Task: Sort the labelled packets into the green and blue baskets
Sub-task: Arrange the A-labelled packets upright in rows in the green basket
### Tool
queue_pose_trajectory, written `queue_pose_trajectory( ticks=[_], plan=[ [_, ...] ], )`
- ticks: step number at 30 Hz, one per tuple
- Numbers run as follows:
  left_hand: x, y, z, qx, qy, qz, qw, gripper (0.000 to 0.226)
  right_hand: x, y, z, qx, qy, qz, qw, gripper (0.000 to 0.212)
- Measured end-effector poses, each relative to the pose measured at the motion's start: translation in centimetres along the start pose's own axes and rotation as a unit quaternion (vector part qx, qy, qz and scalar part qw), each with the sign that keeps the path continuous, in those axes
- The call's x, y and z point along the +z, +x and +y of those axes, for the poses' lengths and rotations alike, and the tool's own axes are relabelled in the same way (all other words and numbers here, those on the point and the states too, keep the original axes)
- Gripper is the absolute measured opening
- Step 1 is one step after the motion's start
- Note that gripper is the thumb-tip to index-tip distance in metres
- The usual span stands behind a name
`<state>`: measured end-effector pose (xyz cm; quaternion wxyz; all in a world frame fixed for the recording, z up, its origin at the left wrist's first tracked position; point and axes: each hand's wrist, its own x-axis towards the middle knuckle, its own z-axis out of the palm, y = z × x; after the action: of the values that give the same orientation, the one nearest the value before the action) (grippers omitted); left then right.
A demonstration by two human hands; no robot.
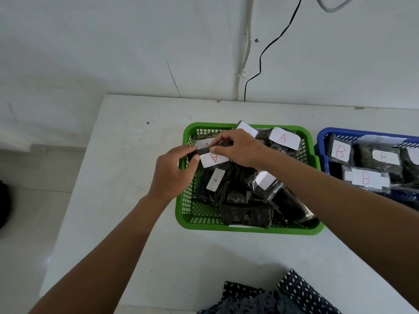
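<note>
A green basket (181,214) sits mid-table, filled with several dark packets bearing white "A" labels. Over its far left corner both hands hold one dark packet with a white "A" label (214,158). My left hand (172,173) pinches the packet's left end, and my right hand (238,147) grips its top edge from the right. At the right edge stands a blue basket (323,137) with dark packets labelled "B" (365,177). Another "A" packet (284,138) lies at the green basket's far right.
The white table (127,177) ends at a wall behind and drops off on the left to the floor. A black cable (260,60) hangs down the wall. Dark patterned cloth (283,295) lies at the table's near edge.
</note>
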<state>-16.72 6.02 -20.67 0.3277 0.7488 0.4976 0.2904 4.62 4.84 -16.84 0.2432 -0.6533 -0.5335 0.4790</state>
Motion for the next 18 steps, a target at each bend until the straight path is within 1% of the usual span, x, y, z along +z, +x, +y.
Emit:
queue_pose_trajectory(
  ticks=[2,3,5,6,7,8,9,11,12,15,17,18],
  plan=[
    [-0.3,0.1,-0.1,-0.002,0.013,-0.014,1.0,0.035,0.0,0.0,0.0,0.009,0.007,0.019,1.0,0.017],
    [-0.4,0.3,-0.1,-0.006,0.01,-0.01,1.0,0.033,0.1,-0.1,-0.1,0.004,-0.015,0.046,0.999,0.023],
    [-0.6,1.0,-0.1,-0.031,-0.011,0.006,0.999,0.028,0.5,-0.7,-0.5,-0.046,-0.107,0.148,0.982,0.029],
    [-0.6,1.5,0.0,-0.046,-0.021,0.013,0.999,0.026,0.8,-1.4,-0.8,-0.088,-0.152,0.2,0.964,0.027],
    [-0.6,1.9,0.0,-0.059,-0.028,0.019,0.998,0.025,1.2,-2.2,-1.1,-0.13,-0.189,0.226,0.947,0.021],
    [-0.6,2.2,-0.1,-0.07,-0.034,0.022,0.997,0.025,1.6,-3.1,-1.2,-0.159,-0.226,0.211,0.937,0.016],
    [-0.6,2.4,-0.1,-0.077,-0.038,0.023,0.996,0.024,2.1,-3.8,-1.2,-0.164,-0.273,0.164,0.934,0.015],
    [-0.5,2.7,-0.2,-0.082,-0.034,0.022,0.996,0.024,3.2,-4.7,-0.8,-0.109,-0.379,0.042,0.918,0.024],
    [-0.5,2.8,-0.2,-0.08,-0.028,0.021,0.996,0.024,3.8,-4.7,-0.6,-0.074,-0.428,0.005,0.901,0.028],
    [-0.5,2.7,-0.2,-0.075,-0.019,0.021,0.997,0.023,5.1,-4.0,-0.5,-0.02,-0.524,-0.023,0.851,0.025],
    [-0.6,2.5,-0.1,-0.078,-0.021,0.022,0.997,0.023,5.7,-3.3,-0.4,0.004,-0.553,-0.031,0.832,0.026],
    [-0.6,2.5,0.0,-0.078,-0.023,0.022,0.996,0.023,5.8,-2.9,-0.1,0.017,-0.556,-0.038,0.83,0.032]
  ],
)
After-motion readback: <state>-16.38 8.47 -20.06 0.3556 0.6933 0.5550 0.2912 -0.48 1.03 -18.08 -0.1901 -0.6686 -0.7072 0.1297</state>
